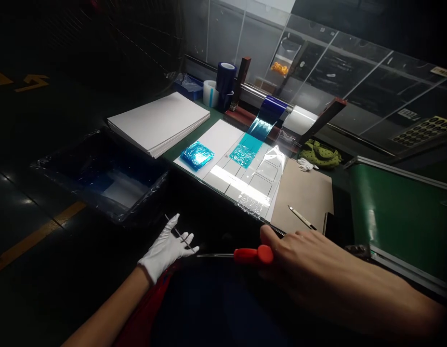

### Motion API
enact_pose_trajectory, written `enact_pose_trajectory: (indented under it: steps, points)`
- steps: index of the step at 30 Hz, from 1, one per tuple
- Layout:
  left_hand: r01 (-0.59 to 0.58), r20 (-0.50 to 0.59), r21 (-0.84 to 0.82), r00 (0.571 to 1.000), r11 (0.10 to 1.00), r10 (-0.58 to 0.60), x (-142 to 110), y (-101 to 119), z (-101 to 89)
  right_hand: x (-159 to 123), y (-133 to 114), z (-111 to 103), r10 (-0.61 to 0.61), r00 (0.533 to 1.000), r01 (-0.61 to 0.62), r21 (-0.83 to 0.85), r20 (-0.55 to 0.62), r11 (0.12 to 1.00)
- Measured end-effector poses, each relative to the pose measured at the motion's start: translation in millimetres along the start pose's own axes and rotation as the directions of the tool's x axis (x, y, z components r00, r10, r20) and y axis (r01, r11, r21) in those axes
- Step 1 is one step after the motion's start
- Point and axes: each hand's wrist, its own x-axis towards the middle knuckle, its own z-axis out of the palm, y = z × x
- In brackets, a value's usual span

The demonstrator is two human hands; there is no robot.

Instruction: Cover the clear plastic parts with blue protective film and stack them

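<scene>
The bare right hand (303,262) lay closest to the camera, its fingers and thumb closed around a red-handled tool (253,255), whose thin metal shaft pointed left toward the other hand. The white-gloved left hand (165,250) hung just beyond it with its fingers spread. A thin metal rod (177,232) crossed those fingers, though I could not tell whether they gripped it. Both hands were near the front edge of the green tabletop (212,113) and were touching nothing else.

On the tabletop, a white panel (241,178) with square outlines lay under clear film, with a crumpled blue foil sheet (197,155) at its left end. Teal film (245,150) ran onto it from a roller behind. A stack of white sheets (159,123) sat to the left, and a utility knife (301,217) lay on brown card (303,193) to the right. A plastic-lined bin (100,176) stood below the tabletop on the left.
</scene>
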Motion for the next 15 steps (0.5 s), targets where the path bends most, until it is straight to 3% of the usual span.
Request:
enact_pose_trajectory:
  steps: [4,7,9,11,13,14,15]
  points:
    - [-0.014,0.035,0.015,0.999,1.000,0.013,-4,-5,7.6,4,-2,-5,0.086,0.995,-0.087,0.009,0.045,0.996]
    - [-0.010,0.072,0.027,0.997,1.000,0.008,-9,-3,17.9,0,3,-4,0.053,0.998,-0.057,0.137,0.037,0.989]
    - [0.007,0.072,-0.020,0.997,1.000,-0.006,-16,0,29.6,-4,13,6,0.134,0.991,-0.129,0.278,0.001,0.952]
    - [-0.001,0.108,-0.079,0.994,0.997,0.009,-28,2,44.2,-9,26,32,0.270,0.962,-0.217,0.510,-0.030,0.832]
    - [-0.059,0.195,-0.117,0.978,0.991,0.081,-39,2,57.1,-16,40,80,0.409,0.911,-0.221,0.777,-0.051,0.589]
    - [-0.106,0.208,-0.129,0.969,0.986,0.131,-42,2,61.4,-21,48,111,0.515,0.853,-0.188,0.874,-0.081,0.448]
    - [-0.148,0.200,-0.134,0.964,0.980,0.173,-41,2,64.1,-26,56,147,0.648,0.755,-0.163,0.931,-0.095,0.326]
